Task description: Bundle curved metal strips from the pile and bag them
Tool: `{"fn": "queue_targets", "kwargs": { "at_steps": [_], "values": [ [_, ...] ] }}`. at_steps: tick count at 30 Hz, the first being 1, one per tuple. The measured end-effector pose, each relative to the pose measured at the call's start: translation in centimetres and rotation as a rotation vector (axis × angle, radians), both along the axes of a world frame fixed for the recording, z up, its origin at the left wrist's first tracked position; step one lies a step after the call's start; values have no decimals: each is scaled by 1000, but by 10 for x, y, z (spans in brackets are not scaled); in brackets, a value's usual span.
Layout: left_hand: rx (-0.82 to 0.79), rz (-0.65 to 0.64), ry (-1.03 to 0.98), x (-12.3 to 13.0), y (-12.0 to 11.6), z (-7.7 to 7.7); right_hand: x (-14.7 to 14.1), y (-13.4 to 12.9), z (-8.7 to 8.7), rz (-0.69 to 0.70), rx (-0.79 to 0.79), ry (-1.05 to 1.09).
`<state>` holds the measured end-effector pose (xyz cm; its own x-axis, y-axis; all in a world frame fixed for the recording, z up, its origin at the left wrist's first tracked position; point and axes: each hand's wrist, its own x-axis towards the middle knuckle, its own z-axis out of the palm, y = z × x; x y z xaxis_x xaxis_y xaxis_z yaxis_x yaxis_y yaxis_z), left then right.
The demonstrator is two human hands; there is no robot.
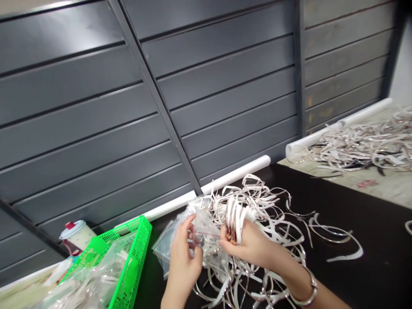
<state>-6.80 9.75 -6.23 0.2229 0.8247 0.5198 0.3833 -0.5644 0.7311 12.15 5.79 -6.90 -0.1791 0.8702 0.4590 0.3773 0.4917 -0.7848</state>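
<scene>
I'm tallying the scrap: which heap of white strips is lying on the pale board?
The far-right heap, on the pale board by a white tube; the other heap lies on the black surface.

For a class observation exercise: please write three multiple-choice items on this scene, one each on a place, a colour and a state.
1. Where is the green plastic crate relative to the white strips? A right B left C beneath
2. What colour is the bangle on the right wrist? A silver B red C green
3. What state is the clear plastic bag in? A lying in the crate B hanging on the wall C pinched in the left hand

1 B: the crate sits left of the strips.
2 A: the band gleams silver.
3 C: the fingers grip its edge.
</scene>
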Motion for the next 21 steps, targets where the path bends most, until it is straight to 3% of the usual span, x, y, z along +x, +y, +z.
{"fn": "queue_targets", "kwargs": {
  "at_steps": [7, 10, 13, 17, 21],
  "values": [
    [198, -19, 184, -3, -7, 8, -3, 7, -2, 49, -49, -25],
    [310, 44, 223, -6, -6, 6, 2, 18, -9, 19, -93, 183],
    [449, 139, 270, -5, -4, 1, 3, 19, -9, 1, -31, 509],
    [524, 217, 317, -2, 0, -3, -9, -2, -2, 178, 111, 861],
    [536, 205, 316, 2, -3, -4, -33, -21, -11, 398, 197, 922]
  ]
}}
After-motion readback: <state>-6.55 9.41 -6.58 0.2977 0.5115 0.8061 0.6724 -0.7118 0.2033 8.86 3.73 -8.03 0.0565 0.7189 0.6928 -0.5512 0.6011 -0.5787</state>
